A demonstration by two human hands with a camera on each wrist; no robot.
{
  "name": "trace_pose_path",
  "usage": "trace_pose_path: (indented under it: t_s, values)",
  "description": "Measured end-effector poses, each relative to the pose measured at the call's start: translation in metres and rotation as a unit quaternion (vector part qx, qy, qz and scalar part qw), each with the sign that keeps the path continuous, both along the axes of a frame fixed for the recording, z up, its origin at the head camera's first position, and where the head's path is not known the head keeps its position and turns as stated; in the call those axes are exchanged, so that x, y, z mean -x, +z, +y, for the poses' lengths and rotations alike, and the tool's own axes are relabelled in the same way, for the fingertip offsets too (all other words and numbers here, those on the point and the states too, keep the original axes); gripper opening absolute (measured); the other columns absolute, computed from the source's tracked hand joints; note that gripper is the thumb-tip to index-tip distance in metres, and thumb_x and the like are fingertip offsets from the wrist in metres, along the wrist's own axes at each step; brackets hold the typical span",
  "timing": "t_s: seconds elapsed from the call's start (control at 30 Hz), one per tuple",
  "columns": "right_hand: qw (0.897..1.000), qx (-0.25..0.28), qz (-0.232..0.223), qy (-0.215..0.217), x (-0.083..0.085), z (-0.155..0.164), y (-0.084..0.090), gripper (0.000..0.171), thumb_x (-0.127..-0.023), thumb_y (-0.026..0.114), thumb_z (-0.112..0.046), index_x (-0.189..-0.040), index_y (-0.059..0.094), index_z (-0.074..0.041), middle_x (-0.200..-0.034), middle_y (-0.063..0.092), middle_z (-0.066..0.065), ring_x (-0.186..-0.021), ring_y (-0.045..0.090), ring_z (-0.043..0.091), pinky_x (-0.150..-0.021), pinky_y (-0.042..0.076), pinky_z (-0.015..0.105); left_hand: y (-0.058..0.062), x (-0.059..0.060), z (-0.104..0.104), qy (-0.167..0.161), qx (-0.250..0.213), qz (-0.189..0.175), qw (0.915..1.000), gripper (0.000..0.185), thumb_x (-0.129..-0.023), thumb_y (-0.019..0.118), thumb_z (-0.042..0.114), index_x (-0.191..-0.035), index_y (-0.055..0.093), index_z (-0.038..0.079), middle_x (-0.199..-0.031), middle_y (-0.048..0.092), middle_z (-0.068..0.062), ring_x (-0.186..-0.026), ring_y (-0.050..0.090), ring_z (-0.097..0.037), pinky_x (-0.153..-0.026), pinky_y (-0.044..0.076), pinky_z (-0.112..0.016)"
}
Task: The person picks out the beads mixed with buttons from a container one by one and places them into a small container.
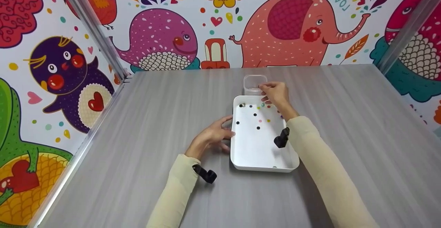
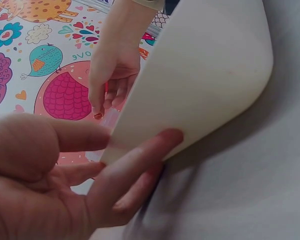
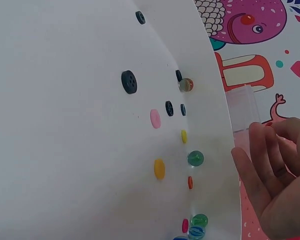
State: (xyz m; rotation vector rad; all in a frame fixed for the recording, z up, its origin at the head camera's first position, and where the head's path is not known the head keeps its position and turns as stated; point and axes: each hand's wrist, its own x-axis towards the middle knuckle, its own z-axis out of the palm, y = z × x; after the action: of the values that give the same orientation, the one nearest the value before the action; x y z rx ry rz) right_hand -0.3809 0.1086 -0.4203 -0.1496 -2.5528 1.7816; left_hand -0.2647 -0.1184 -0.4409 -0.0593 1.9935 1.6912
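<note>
Near edge of scene: two cream sleeves (image 1: 320, 173), each with a black wrist strap. Left hand (image 1: 212, 136) at left wall of white tray (image 1: 256, 152), fingers loosely extended, touching the wall and steadying it; nothing gripped. Tray at centre of grey worktop (image 1: 155, 117), long axis running near to far. Scattered over far half of tray floor: dark buttons (image 3: 129, 81), pink and yellow discs (image 3: 159, 169), a few glass marbles (image 3: 195, 158) gathered along far wall. Right hand (image 1: 275, 93) over far right corner of tray, fingertips curled together; something small and red apparently pinched, but contents too small to confirm. Clear plastic box (image 1: 253, 83) just beyond far wall of tray, touching or nearly so, directly left of right hand. Judged best practice: hold left hand firm on tray wall, bring pinched fingertips squarely above box opening before release, pick marbles singly since liable to roll.
</note>
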Motion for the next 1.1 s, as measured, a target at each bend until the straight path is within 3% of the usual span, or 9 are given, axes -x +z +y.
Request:
trace_pose_path:
  t_s: [0.23, 0.5, 0.93, 1.1]
  values:
    - [1.0, -0.011, -0.007, -0.014, 0.0022, 0.0032, -0.0003, 0.029, -0.098, 0.065, -0.026, -0.117, 0.073, -0.004, -0.089, 0.07, 0.012, -0.056, 0.064, 0.006, -0.075, 0.066, 0.04, -0.0001, -0.0002, 0.0004, 0.001, -0.002, 0.001, 1.0, 0.075, -0.095, 0.058, -0.004, -0.159, 0.027, 0.02, -0.139, 0.052, -0.025, -0.106, 0.068, -0.032, -0.051, 0.062, -0.032]
    - [1.0, -0.016, -0.013, -0.02, 0.0004, 0.0057, -0.002, 0.03, -0.098, 0.065, -0.027, -0.117, 0.073, -0.005, -0.095, 0.072, 0.016, -0.055, 0.064, 0.006, -0.066, 0.066, 0.031, -0.0004, -0.0003, 0.0, -0.004, -0.002, 0.006, 1.0, 0.075, -0.095, 0.057, -0.004, -0.159, 0.026, 0.02, -0.135, 0.056, -0.025, -0.109, 0.068, -0.032, -0.053, 0.064, -0.036]
    - [0.999, -0.021, -0.013, -0.022, -0.0006, 0.0053, -0.0025, 0.028, -0.099, 0.064, -0.026, -0.117, 0.074, -0.006, -0.097, 0.072, 0.017, -0.055, 0.064, 0.005, -0.068, 0.066, 0.033, -0.0008, -0.0002, 0.0007, -0.003, -0.008, 0.007, 0.9999, 0.075, -0.095, 0.057, -0.004, -0.159, 0.026, 0.02, -0.134, 0.057, -0.025, -0.109, 0.068, -0.032, -0.054, 0.064, -0.036]
    - [0.999, -0.026, -0.015, -0.02, -0.0025, 0.0046, -0.0024, 0.027, -0.099, 0.064, -0.025, -0.116, 0.074, -0.007, -0.091, 0.071, 0.012, -0.055, 0.064, 0.006, -0.07, 0.066, 0.037, -0.0018, -0.0001, 0.0005, -0.004, -0.013, 0.006, 0.9999, 0.076, -0.095, 0.056, -0.005, -0.16, 0.025, 0.019, -0.136, 0.056, -0.026, -0.112, 0.067, -0.034, -0.056, 0.065, -0.037]
